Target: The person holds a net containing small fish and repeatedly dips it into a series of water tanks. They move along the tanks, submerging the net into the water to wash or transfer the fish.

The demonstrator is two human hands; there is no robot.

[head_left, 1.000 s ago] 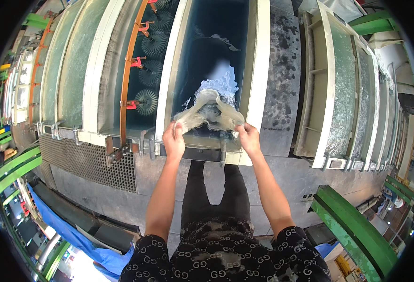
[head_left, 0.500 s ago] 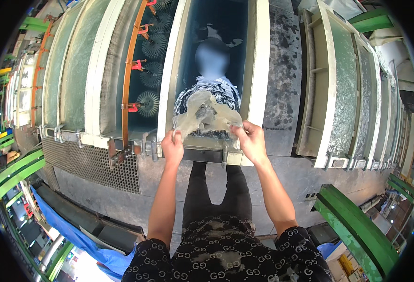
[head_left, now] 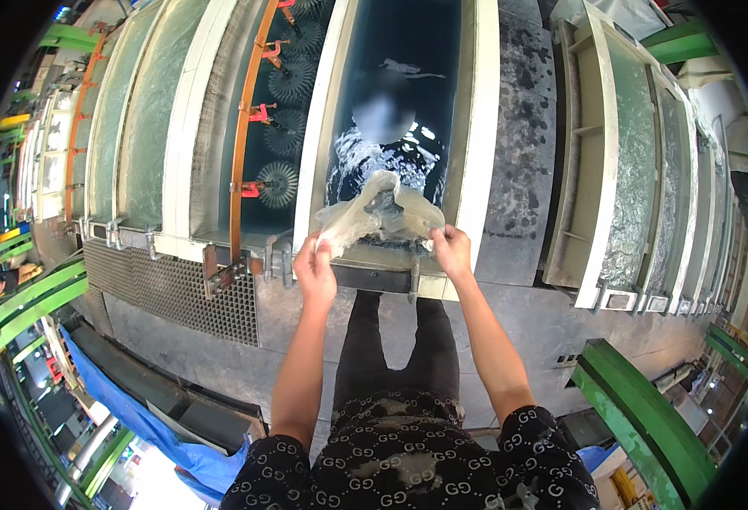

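A limp, wet, translucent off-white sheet (head_left: 347, 223) is stretched between my two hands, over the near end of a long tank (head_left: 312, 170) of dark blue water. Its middle rises in an arch and bunches in folds; whether it is a bag or a flat piece I cannot tell. My left hand (head_left: 314, 272) pinches its left edge beside the tank's near left corner. Gripping the opposite edge, my right hand (head_left: 453, 252) is at the near right corner. Ripples and bright reflections cover the water just beyond the sheet.
Left of the tank, an orange bar (head_left: 246, 127) with red clamps carries several round finned discs (head_left: 278, 184) in another bath. More liquid-filled tanks (head_left: 624, 195) stand at right. A grey pipe (head_left: 414, 276) hooks over the near rim. Black grating (head_left: 178, 289) and green beams (head_left: 637, 408) lie nearby.
The sheet's arched top has shifted right and its folds have changed shape. Ripples on the water have broken into scattered patches. Both hands keep their grip, and the whole view has shifted slightly.
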